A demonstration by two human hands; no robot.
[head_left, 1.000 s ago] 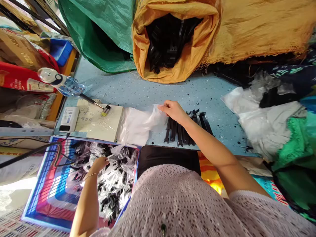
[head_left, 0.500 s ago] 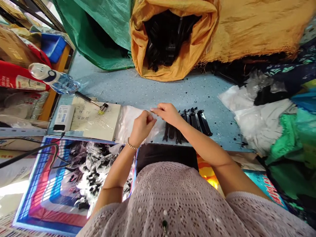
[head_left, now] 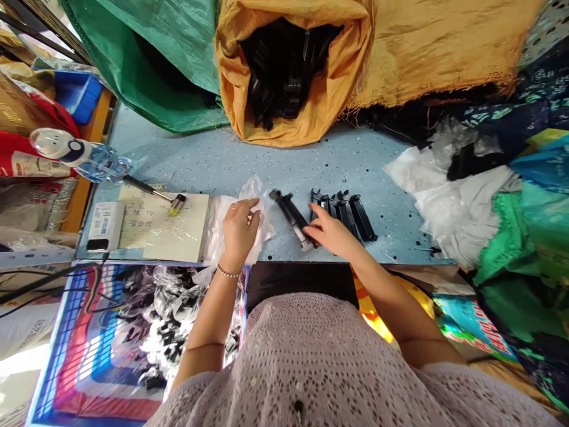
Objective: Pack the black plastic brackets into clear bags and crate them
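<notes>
My left hand (head_left: 240, 230) rests over a stack of clear plastic bags (head_left: 262, 232), with its thumb and fingers apart. Against the lower end of a long black plastic part (head_left: 288, 210) are the fingers of my right hand (head_left: 332, 233). That part is slanted, slightly blurred, and looks like two pieces side by side; the fingers seem to grip it, with the thumb hidden. Beyond the right hand, several similar black parts (head_left: 362, 218) lie in a row on the blue speckled table (head_left: 284, 163).
An orange sack (head_left: 231, 89) of black parts and a green sack (head_left: 178, 115) stand behind. At left are a notepad (head_left: 191, 231), a screwdriver (head_left: 146, 188), a white device (head_left: 105, 224) and a water bottle (head_left: 95, 160). A blue basket (head_left: 84, 332) of bagged parts sits below; white bags (head_left: 471, 201) lie right.
My hands have moved apart, the left one opening over the bags. My right hand has moved right and down to the black parts, and one slanted part now lies left of the row.
</notes>
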